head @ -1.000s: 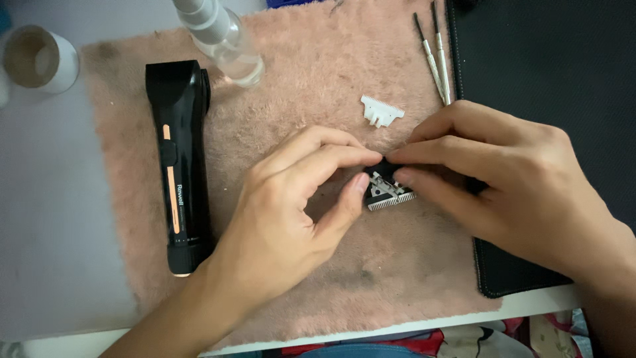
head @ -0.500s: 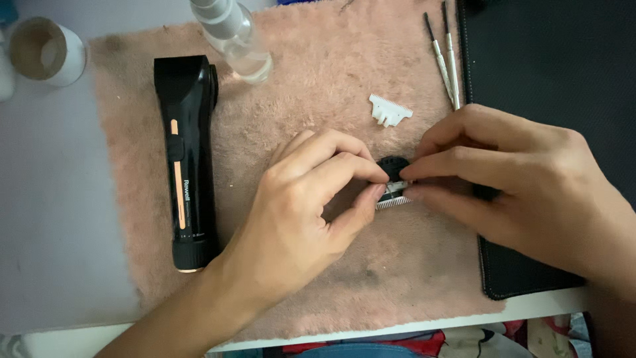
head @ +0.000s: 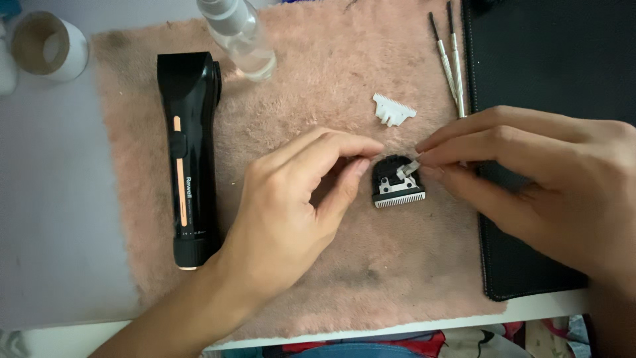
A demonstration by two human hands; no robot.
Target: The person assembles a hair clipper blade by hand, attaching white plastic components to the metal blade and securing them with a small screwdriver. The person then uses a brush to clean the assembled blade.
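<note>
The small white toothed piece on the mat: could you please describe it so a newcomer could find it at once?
Start at the pink fluffy mat. Near its upper right, above the black blade head between the hands, lies the white toothed piece. It is the only white part on the mat, comb-edged, just left of two thin metal tools.

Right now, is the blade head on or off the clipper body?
Off. The blade head lies on the pink towel between both hands, apart from the black clipper body lying further left.
</note>
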